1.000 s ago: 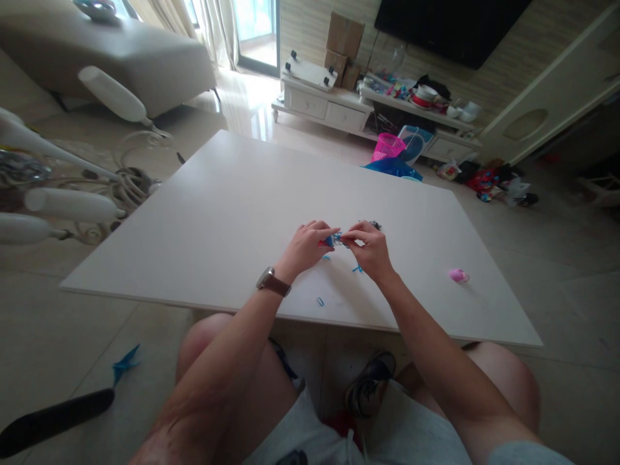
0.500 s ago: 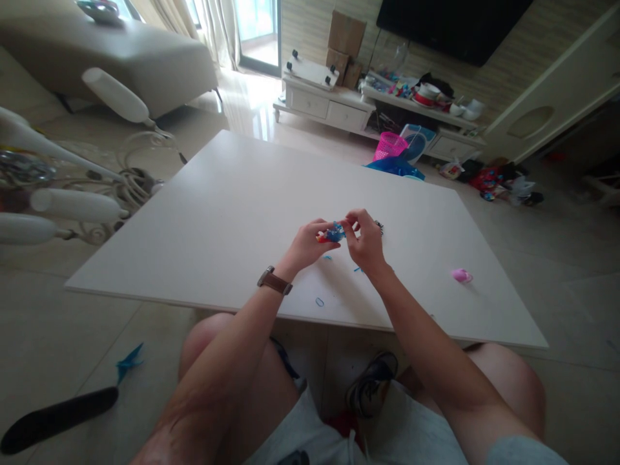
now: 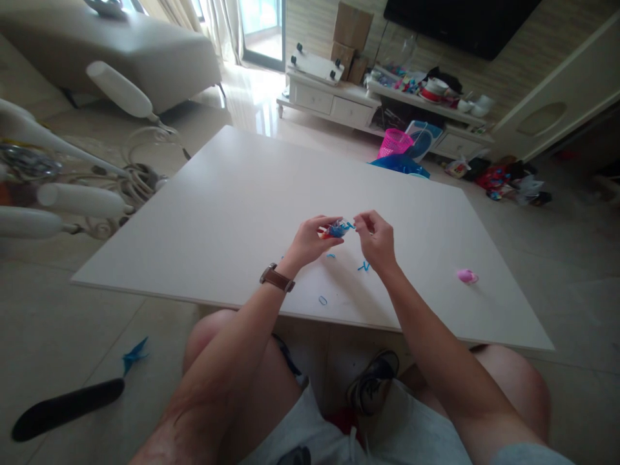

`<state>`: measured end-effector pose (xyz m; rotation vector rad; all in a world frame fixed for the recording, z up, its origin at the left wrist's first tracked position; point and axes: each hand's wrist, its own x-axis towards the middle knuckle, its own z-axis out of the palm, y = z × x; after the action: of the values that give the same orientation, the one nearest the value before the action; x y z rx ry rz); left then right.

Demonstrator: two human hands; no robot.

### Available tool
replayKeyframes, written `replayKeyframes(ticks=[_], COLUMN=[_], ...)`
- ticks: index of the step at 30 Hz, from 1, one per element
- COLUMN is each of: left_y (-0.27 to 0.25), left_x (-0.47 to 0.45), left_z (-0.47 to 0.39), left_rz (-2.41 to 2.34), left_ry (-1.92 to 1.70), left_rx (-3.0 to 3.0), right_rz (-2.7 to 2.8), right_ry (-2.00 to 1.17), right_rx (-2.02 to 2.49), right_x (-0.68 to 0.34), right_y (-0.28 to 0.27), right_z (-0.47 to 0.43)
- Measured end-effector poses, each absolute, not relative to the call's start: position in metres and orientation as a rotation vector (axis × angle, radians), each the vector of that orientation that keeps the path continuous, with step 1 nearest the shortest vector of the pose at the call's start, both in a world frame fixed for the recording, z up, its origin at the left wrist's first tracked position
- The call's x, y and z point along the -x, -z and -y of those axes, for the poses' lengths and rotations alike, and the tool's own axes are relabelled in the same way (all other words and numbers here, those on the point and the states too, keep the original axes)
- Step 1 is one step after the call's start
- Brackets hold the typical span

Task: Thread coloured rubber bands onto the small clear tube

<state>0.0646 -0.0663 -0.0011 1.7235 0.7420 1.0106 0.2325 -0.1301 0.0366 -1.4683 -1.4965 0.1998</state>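
In my left hand [image 3: 310,244] is a small clear bag of blue and red rubber bands [image 3: 336,229], gripped between thumb and fingers. Close to its right side, the fingertips of my right hand [image 3: 376,239] are pinched at the end of a blue rubber band [image 3: 349,226] that sticks out of the bag. Below the hands, a blue loop [image 3: 323,300] lies near the table's front edge. More blue bands [image 3: 364,265] rest on the white table [image 3: 208,213] under my right wrist.
A pink egg-shaped object [image 3: 467,276] sits on the table's right part. White lamp arms [image 3: 82,200] stand on the left, close to the table's edge. Beyond the far edge are a pink basket [image 3: 394,143] and a low white cabinet [image 3: 334,106].
My right hand has moved slightly right, away from the bag, and a gap shows between the hands. A blue band now sticks out toward my right fingertips. The view has shifted slightly.
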Motion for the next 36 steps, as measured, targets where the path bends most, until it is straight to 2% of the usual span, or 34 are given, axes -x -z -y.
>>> replayKeyframes(ticks=[11,15,18,23,27,36], left_y=[0.001,-0.004,-0.007,-0.007,-0.005,-0.006], left_x=[-0.061,-0.055,-0.043,-0.019,-0.011,-0.003], left_z=[0.061,0.056,0.045,0.023,0.016,0.010], left_rz=[-0.764,-0.748,-0.766,-0.840,-0.851,-0.967], left_ry=[-1.059,-1.082,-1.169,-1.418,-1.468,-1.600], left_rx=[-1.719,-1.652,-1.489,-1.275,-1.223,-1.252], right_rz=[1.906,1.840,1.703,1.908,1.874,1.828], right_ry=[-0.190,-0.195,-0.246,-0.454,-0.477,-0.531], right_rx=[1.363,1.363,1.412,1.615,1.608,1.624], right_x=[-0.231,-0.228,-0.234,-0.258,-0.257,-0.205], right_y=[-0.051,-0.060,-0.045,0.017,0.049,0.038], right_z=[0.125,0.120,0.116,0.113,0.118,0.107])
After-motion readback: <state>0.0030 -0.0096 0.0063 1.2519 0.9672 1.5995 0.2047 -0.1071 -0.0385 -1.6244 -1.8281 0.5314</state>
